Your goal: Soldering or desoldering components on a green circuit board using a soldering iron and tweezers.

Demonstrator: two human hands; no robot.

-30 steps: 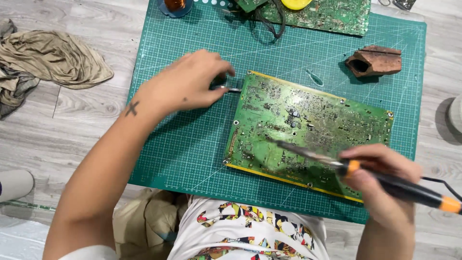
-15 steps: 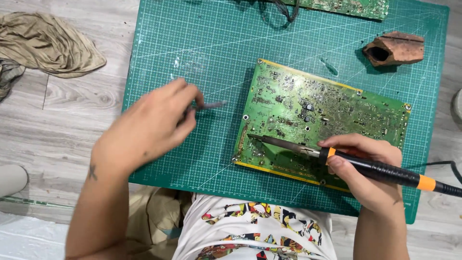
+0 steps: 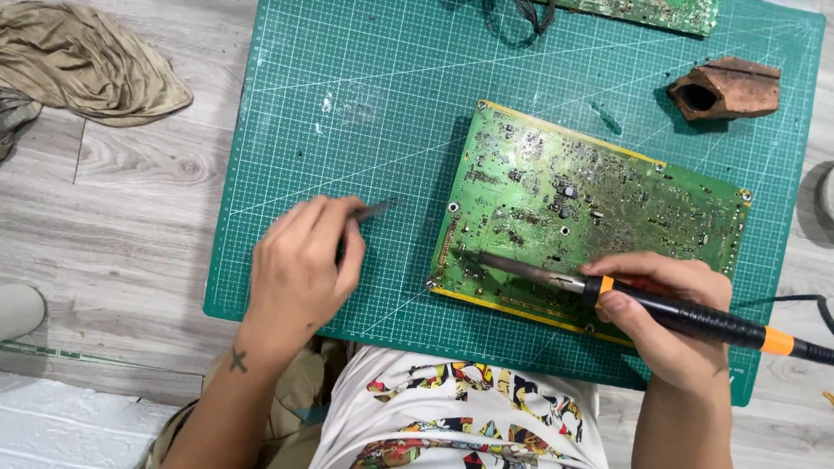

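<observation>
Shifted since half a second ago: left hand [image 3: 300, 269] drawn back toward mat's near-left corner, fingers pinched on thin grey tweezers [image 3: 375, 209], clear of green rectangular circuit board [image 3: 591, 204]. Right hand [image 3: 673, 317] clenched around black-and-orange soldering iron [image 3: 625, 295], tip on board's near-left corner. Green gridded cutting mat [image 3: 347, 87] beneath. Soldering judged under way, unfinished.

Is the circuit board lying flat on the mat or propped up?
Flat: the circuit board lies solder side up on the green mat, with no edge visibly raised.
</observation>
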